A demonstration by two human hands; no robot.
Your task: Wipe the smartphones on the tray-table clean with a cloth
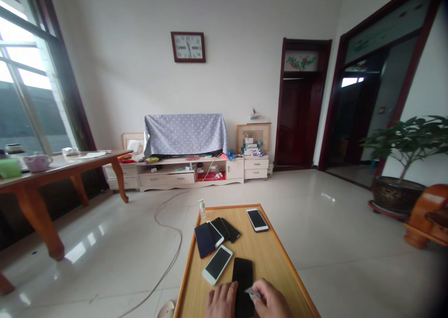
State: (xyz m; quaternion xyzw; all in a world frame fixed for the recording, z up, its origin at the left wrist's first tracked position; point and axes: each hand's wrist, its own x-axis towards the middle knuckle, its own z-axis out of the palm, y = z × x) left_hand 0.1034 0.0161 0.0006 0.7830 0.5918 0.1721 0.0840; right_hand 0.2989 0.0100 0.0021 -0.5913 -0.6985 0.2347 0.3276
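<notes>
A black smartphone [242,271] lies face up near the front of the wooden table, its lower end running past the picture's bottom edge. My left hand [221,300] rests flat at its left edge, fingers extended and touching its side. Over the right side of the phone, my right hand [270,299] pinches a small grey flat piece [252,293]; its kind is too small to make out. Just beyond lies a white phone [217,265] with a dark screen. Behind it, several phones overlap, with a dark blue one [204,240] at the left.
Another white phone [257,220] lies at the table's far right, and a small pump bottle [202,209] stands at the far left corner. The table's raised orange rim [290,262] borders the top. A cable [180,243] runs along the floor at left. A potted plant [399,192] stands right.
</notes>
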